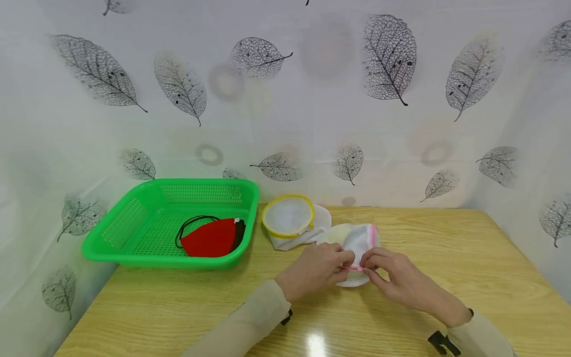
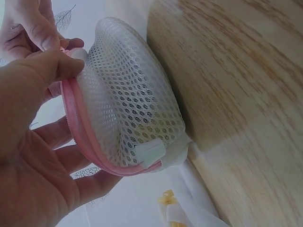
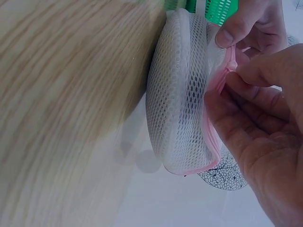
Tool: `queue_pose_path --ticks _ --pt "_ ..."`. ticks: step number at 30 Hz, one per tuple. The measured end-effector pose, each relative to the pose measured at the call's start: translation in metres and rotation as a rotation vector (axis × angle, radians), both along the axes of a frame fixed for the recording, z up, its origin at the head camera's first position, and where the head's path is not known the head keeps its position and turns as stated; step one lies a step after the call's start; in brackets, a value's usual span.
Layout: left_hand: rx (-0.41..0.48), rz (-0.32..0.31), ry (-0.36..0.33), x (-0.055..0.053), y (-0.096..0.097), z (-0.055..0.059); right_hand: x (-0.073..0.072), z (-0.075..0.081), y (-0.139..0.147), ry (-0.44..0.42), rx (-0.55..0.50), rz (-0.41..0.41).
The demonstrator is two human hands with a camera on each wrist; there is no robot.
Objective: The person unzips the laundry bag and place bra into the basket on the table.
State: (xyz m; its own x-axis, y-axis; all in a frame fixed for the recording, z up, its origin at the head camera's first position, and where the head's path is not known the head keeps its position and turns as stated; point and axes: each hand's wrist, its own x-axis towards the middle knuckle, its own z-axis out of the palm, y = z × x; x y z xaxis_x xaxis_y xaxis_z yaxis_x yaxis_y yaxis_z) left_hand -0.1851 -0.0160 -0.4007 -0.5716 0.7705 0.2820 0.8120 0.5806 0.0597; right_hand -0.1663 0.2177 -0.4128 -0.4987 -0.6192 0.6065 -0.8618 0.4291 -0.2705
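Note:
A white mesh laundry bag [image 1: 356, 239] with a pink zipper edge stands on the table in front of me. My left hand [image 1: 317, 267] pinches the pink-edged rim between thumb and fingers. Close beside it, my right hand [image 1: 399, 277] pinches the zipper edge, fingertips almost meeting those of the left. In the left wrist view the pink zipper [image 2: 81, 124] curves round the bag's mouth, and a small white tag [image 2: 150, 152] lies at its lower end. The right wrist view shows the bag's rounded mesh side [image 3: 165, 94] against the wood. Fingers hide the zipper pull.
Behind the bag lies a white cloth item with a yellow-rimmed round mesh top [image 1: 288, 216]. A green plastic basket [image 1: 174, 262] stands at the left, holding a red item [image 1: 209, 239] with a black cord. Leaf-patterned sheeting [image 1: 285, 114] hangs behind the wooden table [image 1: 468, 258].

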Motion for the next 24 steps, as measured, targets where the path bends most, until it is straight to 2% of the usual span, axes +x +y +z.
queue_pose_path --ticks 7,24 --pt "0.008 -0.016 -0.024 -0.0007 -0.0004 -0.0016 0.0005 0.0004 0.0022 -0.02 -0.004 0.0" --pt "0.037 -0.042 0.01 -0.0019 -0.0025 -0.003 -0.0015 0.0 0.0067 -0.033 -0.017 -0.024"
